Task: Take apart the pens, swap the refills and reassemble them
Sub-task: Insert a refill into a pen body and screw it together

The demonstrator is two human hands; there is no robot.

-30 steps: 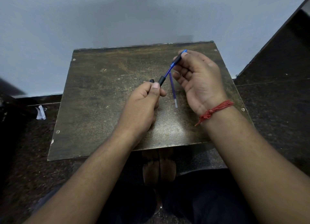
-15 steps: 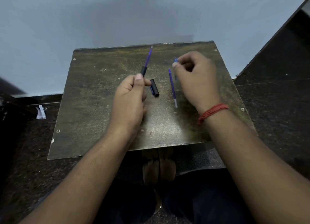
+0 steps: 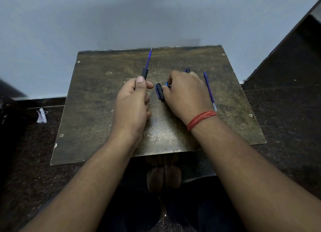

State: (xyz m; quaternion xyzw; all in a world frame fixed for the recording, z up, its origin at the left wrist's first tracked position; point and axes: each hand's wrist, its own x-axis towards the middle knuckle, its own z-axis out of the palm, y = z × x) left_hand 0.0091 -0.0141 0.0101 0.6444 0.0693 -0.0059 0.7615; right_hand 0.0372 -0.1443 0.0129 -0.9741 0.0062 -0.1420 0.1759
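In the head view, at frame centre, the left hand grips a black barrel with its refill pointing up, the right hand closes on a black cap lying on the board, and the loose refill lies right of it, so reassembly seems next.

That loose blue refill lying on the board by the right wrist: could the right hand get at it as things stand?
Probably yes. The loose refill lies bare on the board just outside the right hand, with nothing over it. But that hand's fingers are curled down on pen parts beside the black cap, so it would have to let go first.
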